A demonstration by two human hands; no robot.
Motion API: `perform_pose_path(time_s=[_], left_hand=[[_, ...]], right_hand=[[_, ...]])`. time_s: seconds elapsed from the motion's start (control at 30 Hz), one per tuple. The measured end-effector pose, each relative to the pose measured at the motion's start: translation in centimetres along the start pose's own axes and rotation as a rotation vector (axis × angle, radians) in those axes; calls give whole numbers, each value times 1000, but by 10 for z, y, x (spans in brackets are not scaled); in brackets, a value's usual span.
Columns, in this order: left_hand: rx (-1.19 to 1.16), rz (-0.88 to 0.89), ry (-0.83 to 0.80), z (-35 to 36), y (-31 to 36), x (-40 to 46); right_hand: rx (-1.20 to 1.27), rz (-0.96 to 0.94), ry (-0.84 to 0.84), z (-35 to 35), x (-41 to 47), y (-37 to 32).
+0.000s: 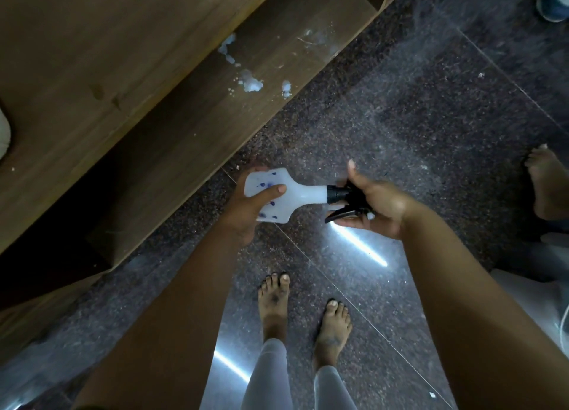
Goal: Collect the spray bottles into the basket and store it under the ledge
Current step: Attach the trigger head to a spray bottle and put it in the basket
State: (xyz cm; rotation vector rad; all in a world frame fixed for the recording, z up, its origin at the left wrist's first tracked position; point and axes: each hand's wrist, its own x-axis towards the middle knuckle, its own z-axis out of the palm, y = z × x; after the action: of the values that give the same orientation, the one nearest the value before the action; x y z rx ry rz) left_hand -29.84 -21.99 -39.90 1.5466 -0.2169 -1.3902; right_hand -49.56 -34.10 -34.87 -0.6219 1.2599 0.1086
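Item one: spray bottle [288, 194], translucent white plastic, flat-shouldered body narrowing to a long neck, blue speckles on the body, black screw collar and black trigger head. We find it lying on its side in mid-air above the floor, body toward the wooden ledge, trigger toward the right.

Left hand [246, 212]: wrapped under and around the bottle's body, thumb pressed across the front face, a firm grasp.

Right hand [377, 208]: cupped around the black trigger head, thumb raised clear, fingers beneath the lever (we cannot tell whether the lever is being squeezed).

Item two: wooden ledge [77, 80], brown laminate with visible grain, running diagonally across the upper left; a lower step or shelf [234, 101] of the same material sits below it, smeared with white foam-like blobs [252, 83] and faint scratches. A dark recess opens beneath the step at the left edge.

Item three: floor [431, 117], polished dark speckled stone in large tiles with thin joints, reflecting two bright strip lights.

Also noted: our own bare feet [303, 320] below the bottle, pale leggings above them; another person's bare foot [546, 183] at the right edge, cut off by the frame; a pale rounded object at the far left edge, too cropped to identify.
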Motion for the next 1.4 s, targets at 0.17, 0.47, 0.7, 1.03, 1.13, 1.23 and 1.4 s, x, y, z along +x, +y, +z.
perform_pose_path(time_s=[0.17,0.47,0.7,1.03,1.13,1.23,1.4], left_hand=[[-353,-368,-67,-3,-12,-1],[-345,-239,-5,10,-28,-7],[18,77,99,15,-15,-6],[-467,-473,-151,20,-15,-9],[-446,-269,24,31,-21,-10],[-74,67,349,42,-29,-16],[-343,-182,232,45,-24,-18]], right_hand=[[101,-329,-328,-19,-16,14],[-456,-461,325,-1,6,17],[113,-3,250,13,11,16],[433,-420,-153,14,22,26],[503,-439,39,29,23,19],[608,-241,421,52,27,15],[616,-389,287,63,22,10]])
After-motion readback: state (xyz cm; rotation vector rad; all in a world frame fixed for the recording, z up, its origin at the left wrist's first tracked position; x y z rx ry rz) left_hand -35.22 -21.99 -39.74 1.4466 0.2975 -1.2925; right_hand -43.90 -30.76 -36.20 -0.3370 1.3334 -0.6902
